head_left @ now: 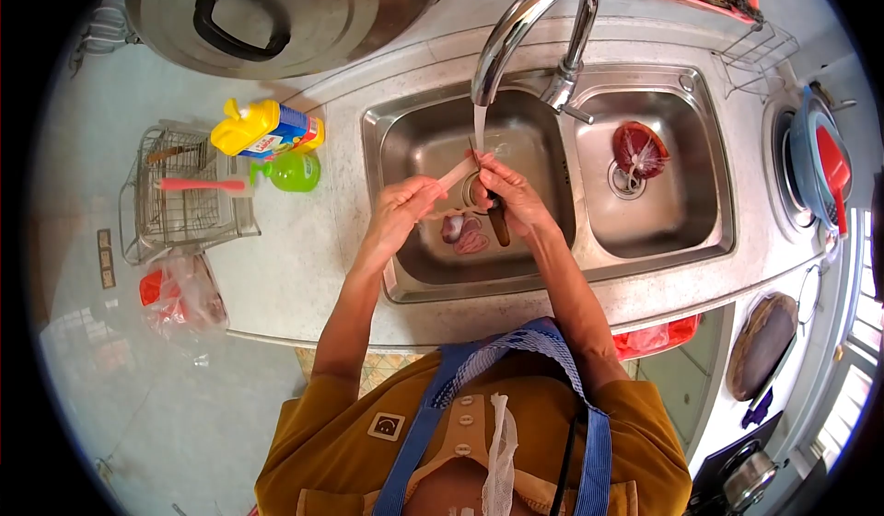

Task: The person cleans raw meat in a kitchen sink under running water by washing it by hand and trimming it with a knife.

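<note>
Over the left basin my left hand [405, 205] is closed on one end of a pale, soft strip [455, 175] that looks like meat or gut. My right hand [511, 196] is closed around a knife, its brown handle [499, 225] sticking out below the fingers. A thin dark edge, seemingly the blade, shows above that hand at the strip's far end. Water [479, 127] runs from the faucet [516, 28] beside the right fingertips. Purplish-pink meat pieces [467, 235] lie on the floor of the basin [419, 263].
The right basin [663, 226] holds a dark red item in clear plastic [639, 150]. Left of the sink stand a yellow bottle [267, 131], a green bottle [295, 172] and a wire rack [175, 203]. A large lidded pot [304, 0] is behind; a blue basin [812, 162] stands right.
</note>
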Available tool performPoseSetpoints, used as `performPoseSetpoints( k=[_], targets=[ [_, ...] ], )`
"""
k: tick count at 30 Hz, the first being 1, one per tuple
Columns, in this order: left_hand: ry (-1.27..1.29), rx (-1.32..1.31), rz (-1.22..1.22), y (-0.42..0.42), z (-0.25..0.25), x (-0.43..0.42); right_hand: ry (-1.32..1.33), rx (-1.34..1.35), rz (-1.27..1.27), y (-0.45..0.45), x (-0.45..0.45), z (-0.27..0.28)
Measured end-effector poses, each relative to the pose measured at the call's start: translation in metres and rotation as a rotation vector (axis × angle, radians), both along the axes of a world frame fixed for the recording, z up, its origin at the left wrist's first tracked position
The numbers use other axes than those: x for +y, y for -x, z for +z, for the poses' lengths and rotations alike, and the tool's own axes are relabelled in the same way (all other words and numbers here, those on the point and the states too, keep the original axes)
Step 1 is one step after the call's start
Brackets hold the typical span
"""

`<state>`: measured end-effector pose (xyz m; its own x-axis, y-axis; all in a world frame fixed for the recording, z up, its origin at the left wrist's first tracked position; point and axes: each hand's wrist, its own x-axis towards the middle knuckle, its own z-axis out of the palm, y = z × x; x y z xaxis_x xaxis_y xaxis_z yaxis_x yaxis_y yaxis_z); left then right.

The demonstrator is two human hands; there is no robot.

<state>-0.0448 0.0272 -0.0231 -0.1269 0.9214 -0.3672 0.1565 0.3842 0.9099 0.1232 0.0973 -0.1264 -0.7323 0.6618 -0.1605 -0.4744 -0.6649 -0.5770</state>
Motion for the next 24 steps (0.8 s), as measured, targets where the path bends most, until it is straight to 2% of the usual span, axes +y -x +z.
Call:
performPoseSetpoints(
  k=[11, 14, 16, 19, 21, 23, 24],
  targets=[
    [-0.022, -0.061, 0.033, 0.012, -0.003, -0.004, 0.093, 0.061, -0.016, -0.006, 0.009, -0.010],
    [-0.012, -0.003, 0.054, 0.010, -0.005, -0.003, 0.098, 0.001, -0.026, -0.009, 0.014, -0.023],
    [-0.010, -0.023, 0.067, 0.014, 0.002, -0.002, 0.213, -0.019, -0.111, -0.015, 0.019, -0.036],
    [-0.007, -0.061, 0.097, 0.018, 0.006, 0.001, 0.163, -0.136, -0.134, -0.033, 0.024, -0.060],
    [-0.004, -0.078, 0.119, 0.019, 0.002, 0.000, 0.178, -0.202, -0.062, -0.035, 0.015, -0.043],
    [0.016, -0.098, 0.173, 0.017, -0.011, 0.001, 0.066, -0.190, 0.191, -0.029, 0.005, -0.022],
    [0.017, -0.099, 0.173, 0.015, -0.014, 0.001, 0.081, -0.095, 0.255, -0.023, -0.001, -0.016]
  ],
)
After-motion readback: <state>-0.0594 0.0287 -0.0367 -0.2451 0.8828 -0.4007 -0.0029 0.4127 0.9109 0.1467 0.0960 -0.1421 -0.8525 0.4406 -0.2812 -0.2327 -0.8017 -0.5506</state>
